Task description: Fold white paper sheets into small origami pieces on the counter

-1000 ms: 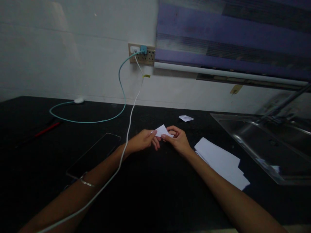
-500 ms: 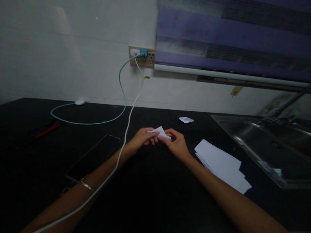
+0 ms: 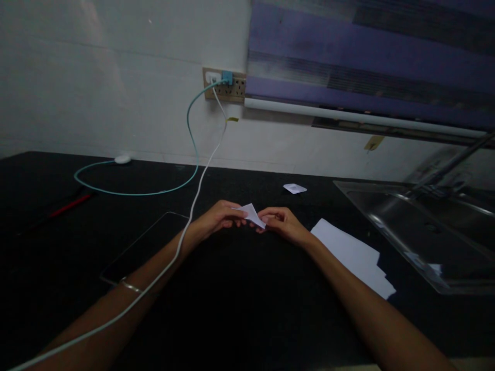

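Basically, the black countertop (image 3: 240, 309) fills the lower frame, w/ a steel sink (image 3: 390, 234) let into its right end. A stack of white sheets (image 3: 351, 255) lies on the right part of the counter, btw the sink rim and the right forearm. A dark phone (image 3: 143, 247) lies flat on the left part, just beside the left forearm. A white cable (image 3: 201, 180) drops from the wall socket (image 3: 226, 85), crosses the counter and runs over the left arm. A teal cable (image 3: 154, 193) loops toward the back-left corner, and a red pen (image 3: 69, 205) sits near the left edge.

The left hand (image 3: 214, 220) and right hand (image 3: 284, 225) meet at counter centre, nearer the back edge than the front. Both are pinched narrow on one folded paper piece (image 3: 251, 214): the left fingertips hold its left end, the right thumb + index its lower right corner. The piece spans the gap btw the hands, low over the surface. Can't tell if it touches the counter.

Handling, as a judgement: v. light, thin and limp when unsupported, creases easily, tears if tugged hard, not slippery. Best taken by a fingertip pinch at corners or along a fold, where it's stiffest.

A small paper scrap (image 3: 295, 188) lies near the back edge, to the right of the hands and apart from them.
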`<state>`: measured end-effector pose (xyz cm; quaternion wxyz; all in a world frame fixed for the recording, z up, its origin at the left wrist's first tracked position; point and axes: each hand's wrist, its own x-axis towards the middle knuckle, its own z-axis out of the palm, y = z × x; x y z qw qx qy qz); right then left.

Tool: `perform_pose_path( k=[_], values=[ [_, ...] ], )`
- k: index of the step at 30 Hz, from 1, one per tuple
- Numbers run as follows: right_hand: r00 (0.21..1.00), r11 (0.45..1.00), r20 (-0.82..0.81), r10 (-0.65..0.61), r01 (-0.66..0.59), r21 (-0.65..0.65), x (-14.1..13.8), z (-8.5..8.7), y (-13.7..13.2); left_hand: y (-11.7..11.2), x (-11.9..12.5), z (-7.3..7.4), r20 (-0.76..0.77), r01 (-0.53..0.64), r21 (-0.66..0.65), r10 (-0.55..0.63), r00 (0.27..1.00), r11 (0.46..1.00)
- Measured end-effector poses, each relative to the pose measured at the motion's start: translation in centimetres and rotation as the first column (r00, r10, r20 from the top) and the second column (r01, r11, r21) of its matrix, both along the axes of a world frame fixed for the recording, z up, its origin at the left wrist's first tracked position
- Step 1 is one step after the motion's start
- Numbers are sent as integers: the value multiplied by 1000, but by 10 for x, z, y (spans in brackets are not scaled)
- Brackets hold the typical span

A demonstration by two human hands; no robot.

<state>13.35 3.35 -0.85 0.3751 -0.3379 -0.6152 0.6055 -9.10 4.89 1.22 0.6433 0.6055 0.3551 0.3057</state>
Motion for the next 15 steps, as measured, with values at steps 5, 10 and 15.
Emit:
perform_pose_path(
  k=[5, 10, 15],
  values=[
    [997, 996, 13, 75, -74, -42, 6, 6, -2, 1, 0, -2, -44, -16, 19, 17, 999, 1000],
    [996, 992, -9, 89, -90, -93, 8, 5, 2, -2, 3, 2, -112, -32, 35, 36, 993, 999],
    [994, 995, 43, 96, -94, -41, 9, 5, 1, -1, 3, 1, -136, -37, 52, 44, 990, 998]
  ],
)
